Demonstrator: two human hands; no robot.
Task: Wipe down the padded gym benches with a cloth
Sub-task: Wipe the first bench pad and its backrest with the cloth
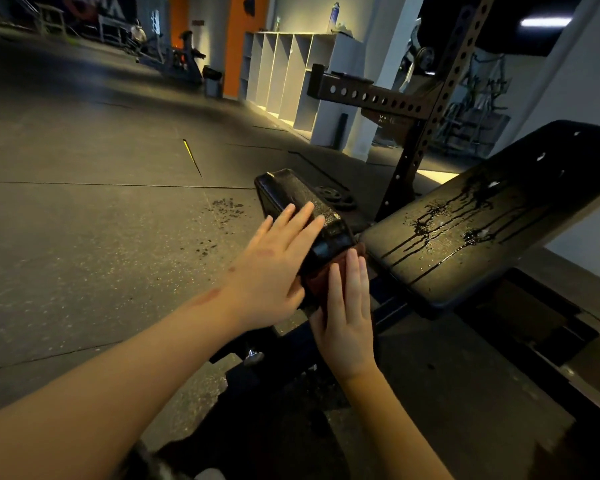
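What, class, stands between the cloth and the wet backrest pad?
Nothing visible does. The cloth, pressed under the right hand, lies at the seat pad's inner end, and only the narrow gap between pads separates it from the streaked backrest pad.

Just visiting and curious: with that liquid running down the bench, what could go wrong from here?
1. The liquid streaks on the backrest pad run toward its lower edge and may drip off before the cloth under the right hand gets there.
2. Dark spots on the floor beside the seat pad look wet and could be slippery.
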